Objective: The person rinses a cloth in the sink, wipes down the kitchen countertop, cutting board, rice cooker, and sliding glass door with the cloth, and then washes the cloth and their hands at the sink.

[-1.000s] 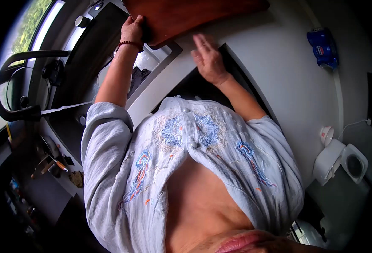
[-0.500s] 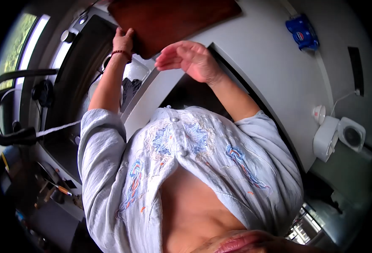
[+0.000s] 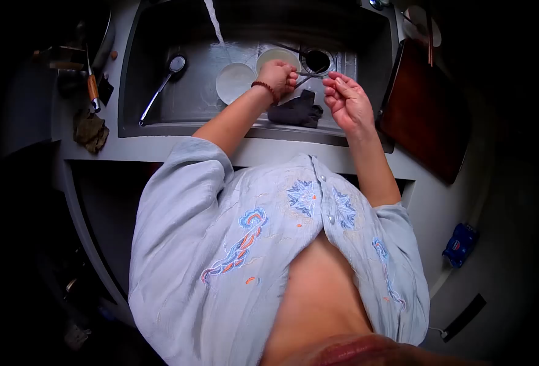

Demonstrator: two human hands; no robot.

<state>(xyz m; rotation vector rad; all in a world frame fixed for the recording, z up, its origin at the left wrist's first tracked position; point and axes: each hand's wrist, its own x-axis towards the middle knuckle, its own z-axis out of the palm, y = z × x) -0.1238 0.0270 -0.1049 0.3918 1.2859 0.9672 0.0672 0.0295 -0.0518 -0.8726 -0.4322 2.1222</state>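
Over the sink (image 3: 190, 116), my left hand (image 3: 278, 78), with a dark red bead bracelet at the wrist, is closed around thin dark chopsticks (image 3: 310, 75). My right hand (image 3: 350, 104) pinches near their other end, its fingers curled; the exact grip is partly hidden. Beneath and beside my left hand are a pale bowl (image 3: 235, 83) and a second pale bowl (image 3: 274, 56), which the hand partly covers. A dark crumpled cloth (image 3: 296, 112) lies at the sink's near edge, below both hands. Behind them shows the dark drain (image 3: 316, 60).
Water (image 3: 213, 21) streams into the sink. A ladle (image 3: 162, 88) leans at its left. A reddish-brown board (image 3: 427, 110) lies on the right counter. To the left are a wooden-handled knife (image 3: 92, 88) and a brown rag (image 3: 90, 131). A blue pack (image 3: 460, 245) sits far right.
My view has swung left to the sink. My left hand has left the board, and both hands are now over the sink, closed on the chopsticks. My right hand was open before.
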